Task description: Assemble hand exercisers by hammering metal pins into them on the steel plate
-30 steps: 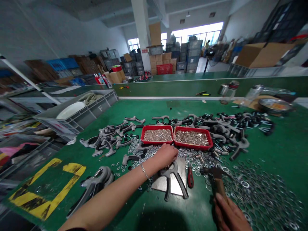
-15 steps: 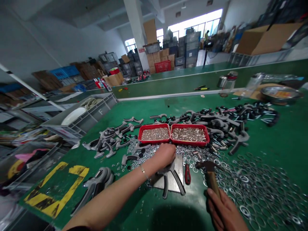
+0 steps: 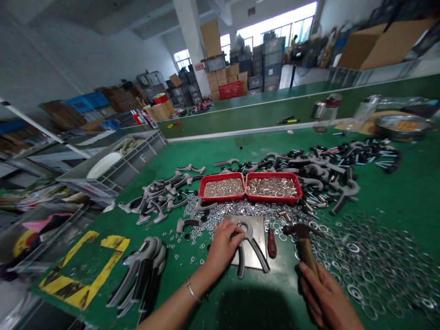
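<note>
My left hand (image 3: 223, 245) is closed on the left arm of a grey hand-grip tool (image 3: 248, 247) that lies on a small steel plate (image 3: 258, 229) on the green bench. My right hand (image 3: 328, 300) grips the wooden handle of a hammer (image 3: 304, 245), whose head hangs a little to the right of the plate. A red-handled screwdriver (image 3: 272, 243) lies between the plate and the hammer.
Two red trays (image 3: 250, 187) of small metal parts sit behind the plate. Grey and black tool halves (image 3: 330, 174) pile up at the back and left. Loose washers (image 3: 360, 266) cover the bench at right. Finished tools (image 3: 140, 270) lie at left, near a grey crate (image 3: 113, 167).
My left hand has drawn back from beside the red trays onto the tool's left arm. The hammer has come up and nearer the plate. The view has shifted slightly.
</note>
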Tool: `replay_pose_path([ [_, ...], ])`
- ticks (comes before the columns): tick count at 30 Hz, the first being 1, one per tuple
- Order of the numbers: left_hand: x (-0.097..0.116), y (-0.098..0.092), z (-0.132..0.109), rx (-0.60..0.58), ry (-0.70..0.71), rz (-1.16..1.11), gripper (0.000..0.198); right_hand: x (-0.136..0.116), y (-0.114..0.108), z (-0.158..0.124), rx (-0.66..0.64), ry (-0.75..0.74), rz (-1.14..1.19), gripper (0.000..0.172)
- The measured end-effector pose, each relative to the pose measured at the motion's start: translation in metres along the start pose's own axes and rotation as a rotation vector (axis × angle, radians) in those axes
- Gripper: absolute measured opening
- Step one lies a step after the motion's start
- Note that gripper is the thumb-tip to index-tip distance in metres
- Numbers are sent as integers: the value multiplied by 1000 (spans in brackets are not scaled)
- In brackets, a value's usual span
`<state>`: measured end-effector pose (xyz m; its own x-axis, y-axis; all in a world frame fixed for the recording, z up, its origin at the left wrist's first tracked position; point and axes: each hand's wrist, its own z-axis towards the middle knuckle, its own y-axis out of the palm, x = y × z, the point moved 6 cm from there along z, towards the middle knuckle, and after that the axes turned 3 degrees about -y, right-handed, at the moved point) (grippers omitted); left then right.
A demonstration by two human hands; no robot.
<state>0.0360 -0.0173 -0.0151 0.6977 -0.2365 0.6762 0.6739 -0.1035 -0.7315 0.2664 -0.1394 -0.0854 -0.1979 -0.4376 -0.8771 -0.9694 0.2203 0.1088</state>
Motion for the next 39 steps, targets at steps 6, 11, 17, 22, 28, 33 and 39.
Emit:
replay_pose_path([
  [6,-2,0,-3,-36,18,50,6,1,-1,1,-3,-25,0,41],
  [11,14,2,-2,-104,159,337,9,0,0,1,-5,-33,-21,43],
  [17,25,16,-8,-171,453,711,22,1,1,1,-18,-51,-17,42],
  [22,13,14,-10,-144,414,636,21,0,0,0,-11,-61,-29,40],
  [28,12,13,-6,-204,365,526,19,-3,4,-2,-36,-79,-43,41],
  [33,11,-1,-2,-152,238,333,11,-8,-1,-2,-49,-66,-134,41],
  [39,34,2,-34,0,271,319,12,-63,-30,-3,135,-376,-1141,40],
])
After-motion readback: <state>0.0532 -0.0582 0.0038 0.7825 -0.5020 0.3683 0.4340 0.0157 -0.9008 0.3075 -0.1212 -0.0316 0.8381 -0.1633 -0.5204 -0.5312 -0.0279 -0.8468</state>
